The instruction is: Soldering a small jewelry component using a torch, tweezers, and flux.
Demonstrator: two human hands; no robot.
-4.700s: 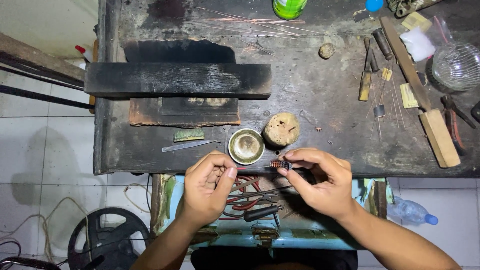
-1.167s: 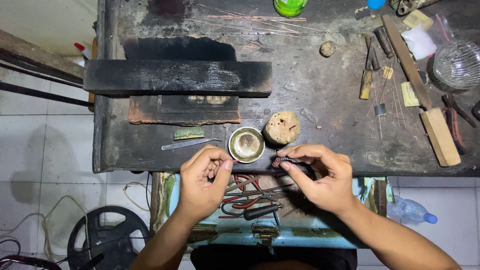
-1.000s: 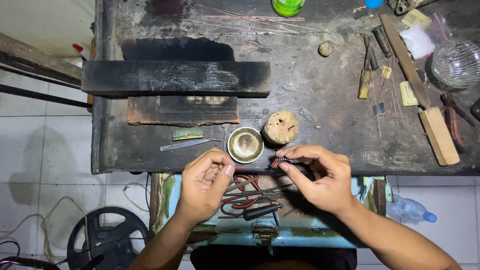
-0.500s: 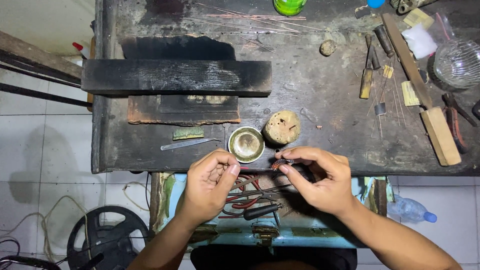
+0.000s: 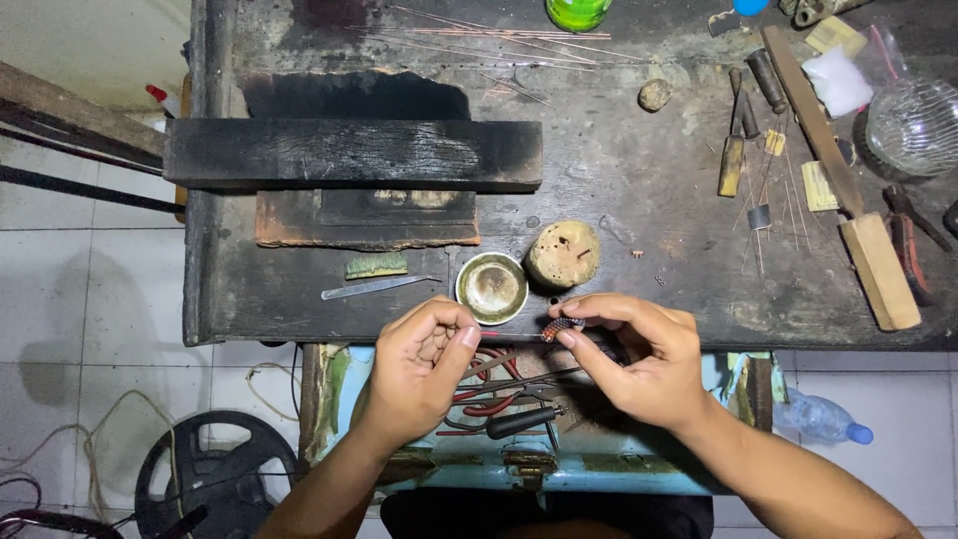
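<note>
From the head view, both hands work at the near edge of a dark, scorched bench (image 5: 639, 200). The right hand (image 5: 639, 364) pinches a small reddish coil (image 5: 561, 326) between thumb and fingertips, just off the bench edge. The left hand (image 5: 424, 364) is curled, fingers bent in toward the thumb; what it grips, if anything, is too small to tell. A thin wire (image 5: 489, 363) runs between the two hands.

Just beyond the hands sits a small metal bowl (image 5: 491, 287), and beside it a round cork block (image 5: 563, 254). Left of the bowl lie a flat blade (image 5: 374, 287) and a green brush (image 5: 376, 266). A charred plank (image 5: 349, 153) lies farther back. At far right lie a long file (image 5: 838, 170) and a glass dish (image 5: 913, 125).

Below the hands, an open blue drawer (image 5: 559, 461) holds pliers (image 5: 509, 399) with red handles.
</note>
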